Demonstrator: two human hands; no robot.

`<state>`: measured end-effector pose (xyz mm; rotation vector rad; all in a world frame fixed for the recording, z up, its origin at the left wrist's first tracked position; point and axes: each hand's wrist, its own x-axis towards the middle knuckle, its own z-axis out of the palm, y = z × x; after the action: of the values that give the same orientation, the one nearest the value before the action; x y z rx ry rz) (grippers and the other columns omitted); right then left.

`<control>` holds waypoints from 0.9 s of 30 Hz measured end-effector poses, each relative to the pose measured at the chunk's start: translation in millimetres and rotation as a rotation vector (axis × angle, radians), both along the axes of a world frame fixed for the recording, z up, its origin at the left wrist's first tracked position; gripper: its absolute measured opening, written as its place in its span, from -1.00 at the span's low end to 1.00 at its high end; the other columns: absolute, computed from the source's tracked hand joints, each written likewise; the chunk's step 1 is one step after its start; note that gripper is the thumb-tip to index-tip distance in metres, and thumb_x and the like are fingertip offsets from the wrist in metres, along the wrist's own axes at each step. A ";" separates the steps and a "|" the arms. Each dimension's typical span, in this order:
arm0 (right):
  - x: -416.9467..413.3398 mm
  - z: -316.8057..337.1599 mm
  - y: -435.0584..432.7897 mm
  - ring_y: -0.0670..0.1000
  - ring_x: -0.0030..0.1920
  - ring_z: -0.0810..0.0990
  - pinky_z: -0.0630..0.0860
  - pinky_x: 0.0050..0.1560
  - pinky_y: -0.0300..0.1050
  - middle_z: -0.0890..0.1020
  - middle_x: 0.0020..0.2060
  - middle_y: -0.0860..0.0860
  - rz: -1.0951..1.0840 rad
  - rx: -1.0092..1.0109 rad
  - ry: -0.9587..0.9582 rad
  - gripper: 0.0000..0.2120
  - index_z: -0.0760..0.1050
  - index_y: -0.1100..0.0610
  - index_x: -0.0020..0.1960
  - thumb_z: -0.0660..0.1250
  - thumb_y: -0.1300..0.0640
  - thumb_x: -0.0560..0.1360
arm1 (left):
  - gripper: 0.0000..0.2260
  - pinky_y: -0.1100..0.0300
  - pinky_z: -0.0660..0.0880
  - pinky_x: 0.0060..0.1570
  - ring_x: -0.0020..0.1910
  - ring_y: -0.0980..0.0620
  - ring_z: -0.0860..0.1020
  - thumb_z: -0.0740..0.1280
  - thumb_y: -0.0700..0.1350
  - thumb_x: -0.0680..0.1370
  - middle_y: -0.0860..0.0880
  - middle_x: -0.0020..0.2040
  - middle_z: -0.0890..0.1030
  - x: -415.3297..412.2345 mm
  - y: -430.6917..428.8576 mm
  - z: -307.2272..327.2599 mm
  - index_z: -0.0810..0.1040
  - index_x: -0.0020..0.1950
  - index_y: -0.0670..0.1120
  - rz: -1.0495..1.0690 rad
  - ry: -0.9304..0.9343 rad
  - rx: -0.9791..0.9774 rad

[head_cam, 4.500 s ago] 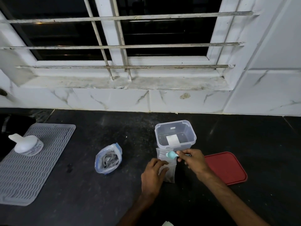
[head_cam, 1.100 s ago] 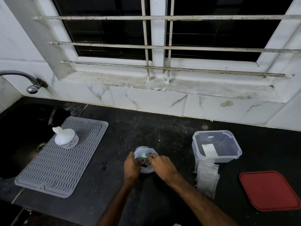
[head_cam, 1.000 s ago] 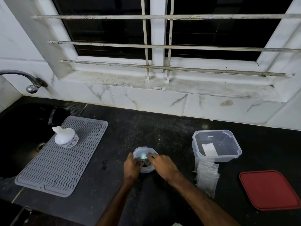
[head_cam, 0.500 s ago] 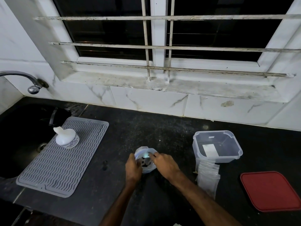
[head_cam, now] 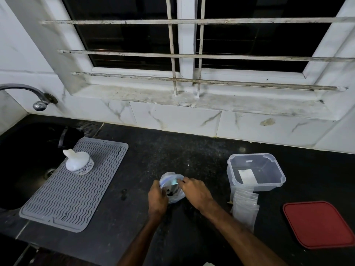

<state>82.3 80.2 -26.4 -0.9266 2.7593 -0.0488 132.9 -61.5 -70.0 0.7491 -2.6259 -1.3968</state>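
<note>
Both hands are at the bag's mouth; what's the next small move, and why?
Probably dip the small teal scoop in the right hand deeper into the clear blue-rimmed plastic bag: the left hand holds its rim open, and the dark contents lie below the scoop.

Home kitchen, dark stone table (head_cam: pixel 192 154) with a sunken black sink (head_cam: pixel 25 162) and wall tap (head_cam: pixel 38 101), grey ribbed draining mat (head_cam: pixel 76 187), marbled white wall tiles (head_cam: pixel 172 120), barred window (head_cam: pixel 188 54), plastic food container (head_cam: pixel 255 171), red lid (head_cam: pixel 318 223)
</note>
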 end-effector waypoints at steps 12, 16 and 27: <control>7.5 4.3 -2.4 0.17 0.21 0.54 0.57 0.10 0.09 0.36 0.42 0.12 0.141 -0.020 0.010 -0.52 0.24 0.15 0.50 0.16 0.28 0.59 | -0.88 -0.01 0.62 -0.07 -0.07 -0.02 0.61 0.27 -0.22 0.57 -0.07 -0.01 0.60 -1.6 -0.8 1.8 0.42 0.08 -0.11 0.103 -0.078 0.053; 5.3 -7.9 2.2 0.21 0.16 0.55 0.57 0.03 0.11 0.40 0.37 0.15 0.175 0.040 0.016 -0.59 0.27 0.17 0.45 0.13 0.22 0.61 | -0.90 0.22 0.54 -0.24 -0.13 0.08 0.59 0.26 -0.21 0.58 -0.06 -0.02 0.59 0.0 -3.1 7.5 0.40 0.07 -0.11 0.100 -0.083 0.065; 4.6 -13.0 3.7 0.17 0.26 0.49 0.56 0.09 0.11 0.40 0.39 0.11 0.220 -0.089 0.035 -0.55 0.26 0.18 0.48 0.17 0.24 0.60 | -0.89 0.13 0.57 -0.19 -0.13 0.04 0.58 0.25 -0.22 0.57 -0.05 -0.03 0.57 -3.4 -1.9 9.9 0.40 0.07 -0.12 0.128 -0.096 0.038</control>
<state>86.8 83.9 -39.4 -1.2606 2.6868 -0.1203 129.6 -63.4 -60.1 0.9930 -2.5746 -1.4139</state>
